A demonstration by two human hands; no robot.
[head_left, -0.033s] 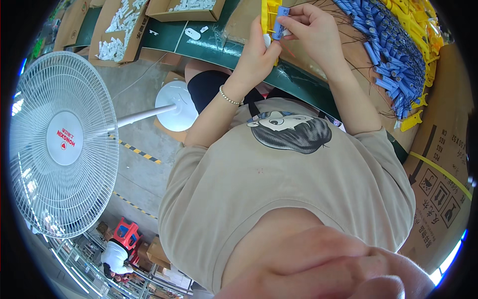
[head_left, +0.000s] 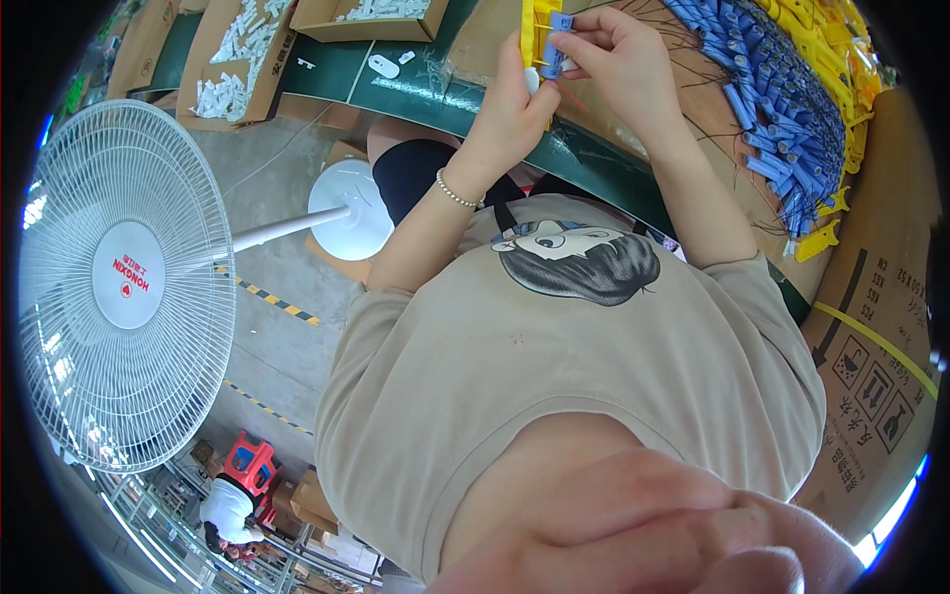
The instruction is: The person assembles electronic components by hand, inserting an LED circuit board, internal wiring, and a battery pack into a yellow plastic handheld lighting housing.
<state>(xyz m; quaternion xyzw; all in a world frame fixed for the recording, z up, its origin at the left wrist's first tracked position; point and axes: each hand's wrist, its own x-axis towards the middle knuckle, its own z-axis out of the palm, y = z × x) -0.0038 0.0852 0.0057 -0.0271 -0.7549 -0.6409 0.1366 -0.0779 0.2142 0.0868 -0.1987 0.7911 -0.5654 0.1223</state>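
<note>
Over at nine o'clock a white standing fan (head_left: 127, 282) fills the left side, its round base (head_left: 348, 210) out on the concrete floor (head_left: 267, 337). Up at eleven o'clock, open cardboard boxes (head_left: 237, 59) hold heaps of small white plastic pieces (head_left: 226, 87), with another box (head_left: 368, 18) of the same kind beside them on the green table (head_left: 465, 99). Now to twelve o'clock, where the action is: the left hand (head_left: 510, 104), bead bracelet (head_left: 455, 190) at the wrist, has its fingers closed around a yellow plastic strip (head_left: 532, 28), holding it upright. Just beside it the right hand (head_left: 618, 59) pinches a small blue clip (head_left: 556, 40) between thumb and fingertips, pressing it against the strip, so the two parts touch. That clip looks light, stiff and smooth, likely easy to fumble; the best hold is by its flat sides, near the end away from the strip. Thin prongs on the strip may bend under hard pressure. On to two o'clock: a big loose pile of blue clips (head_left: 782, 119) with yellow strips (head_left: 841, 59) lies on the table, and a closed brown carton (head_left: 876, 337) sits at four o'clock.
</note>
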